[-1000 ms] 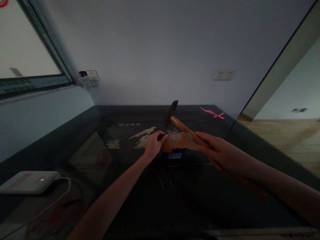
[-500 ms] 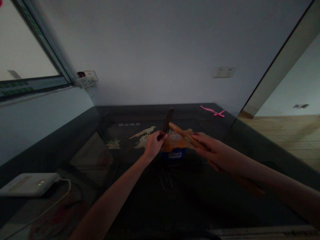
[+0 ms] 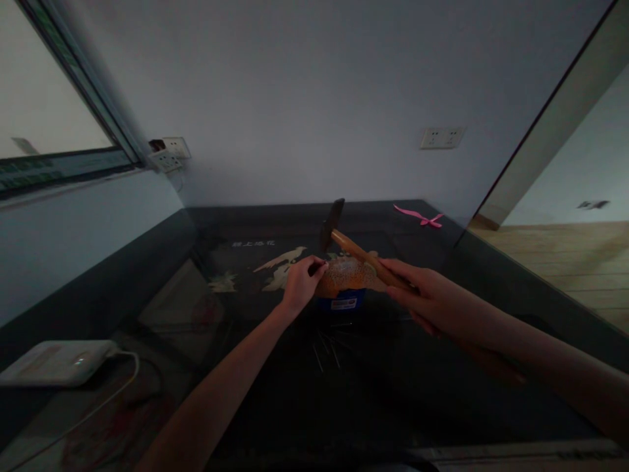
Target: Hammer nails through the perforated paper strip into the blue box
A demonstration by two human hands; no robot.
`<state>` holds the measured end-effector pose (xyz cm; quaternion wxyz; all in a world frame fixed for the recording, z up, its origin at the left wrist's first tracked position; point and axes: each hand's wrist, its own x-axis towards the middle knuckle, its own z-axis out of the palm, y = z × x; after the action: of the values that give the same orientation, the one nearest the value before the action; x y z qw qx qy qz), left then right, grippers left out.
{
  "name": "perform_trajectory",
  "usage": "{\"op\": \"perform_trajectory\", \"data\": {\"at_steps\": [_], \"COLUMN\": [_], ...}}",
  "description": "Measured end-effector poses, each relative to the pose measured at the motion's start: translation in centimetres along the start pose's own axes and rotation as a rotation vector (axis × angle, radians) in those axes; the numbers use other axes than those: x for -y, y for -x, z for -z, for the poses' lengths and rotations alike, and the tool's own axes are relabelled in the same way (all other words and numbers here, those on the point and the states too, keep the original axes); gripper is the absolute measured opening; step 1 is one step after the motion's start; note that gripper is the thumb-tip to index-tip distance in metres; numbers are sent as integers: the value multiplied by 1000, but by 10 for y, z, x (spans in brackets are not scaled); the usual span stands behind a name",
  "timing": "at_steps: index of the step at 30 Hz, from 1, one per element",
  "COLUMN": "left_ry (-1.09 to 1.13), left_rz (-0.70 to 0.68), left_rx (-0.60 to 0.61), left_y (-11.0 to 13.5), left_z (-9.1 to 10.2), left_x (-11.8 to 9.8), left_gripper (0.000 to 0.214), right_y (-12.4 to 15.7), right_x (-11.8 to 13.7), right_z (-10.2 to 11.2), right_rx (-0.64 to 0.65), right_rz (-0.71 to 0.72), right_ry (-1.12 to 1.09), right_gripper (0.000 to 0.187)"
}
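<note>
My right hand (image 3: 427, 295) is wrapped round the wooden handle of a hammer (image 3: 361, 252). The dark hammer head (image 3: 333, 226) hangs in the air just above and beyond my left fingertips. My left hand (image 3: 302, 278) has thumb and finger pinched together at the left end of an orange-brown speckled piece (image 3: 346, 274); what sits in the pinch is too small to make out. This piece lies over a blue box (image 3: 344, 301) with a pale label. Several thin nail-like metal pins (image 3: 327, 347) are scattered on the dark tabletop in front of the box.
The dark glossy table (image 3: 304, 406) bears a printed bird picture (image 3: 282, 265). A white power bank (image 3: 59, 362) with a cable lies at the left. A pink ribbon (image 3: 422, 217) is at the back right. Wall sockets (image 3: 441, 137) sit above the table.
The hammer head has lifted up off the spot by my left fingertips, and my right hand has shifted slightly to the right with it. My left hand stays in place.
</note>
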<state>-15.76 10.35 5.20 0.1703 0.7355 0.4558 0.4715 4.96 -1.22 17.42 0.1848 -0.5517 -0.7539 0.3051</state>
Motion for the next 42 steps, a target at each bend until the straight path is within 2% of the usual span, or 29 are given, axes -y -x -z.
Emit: {"op": "perform_trajectory", "data": {"at_steps": [5,12,16,22,28,32,35,37,40,42], "left_ry": [-30,-6,-57,-42,-81,-11,43,65,-44,-168], "left_rz": [26,11,10,-15,8,-17,-30,-54,-155,-230], "left_rx": [-5,-15,-13,-12,6,7,38,69,7,-52], "left_y": [0,0,0,1,0,-1,-2,-3,-5,-4], "left_z": [0,-1,-2,-3,-1,-1,-1,2,14,26], "left_x": [1,1,5,6,3,5,7,4,-11,-30], "left_gripper": [6,4,6,5,6,4,4,9,28,28], "right_y": [0,1,-1,-1,0,8,11,11,8,9], "right_x": [-8,-8,-12,-10,-17,-22,-35,-47,-64,-71], "right_z": [-4,-2,-3,-1,-3,-7,-22,-35,-50,-54], "right_rx": [52,33,77,5,44,-12,-77,-137,-218,-252], "right_rz": [-23,-50,-68,-13,-36,-88,-79,-50,-3,20], "right_ry": [-4,-48,-59,-78,-101,-268,-505,-668,-830,-893], "right_gripper": [48,46,49,47,50,63,73,74,65,60]}}
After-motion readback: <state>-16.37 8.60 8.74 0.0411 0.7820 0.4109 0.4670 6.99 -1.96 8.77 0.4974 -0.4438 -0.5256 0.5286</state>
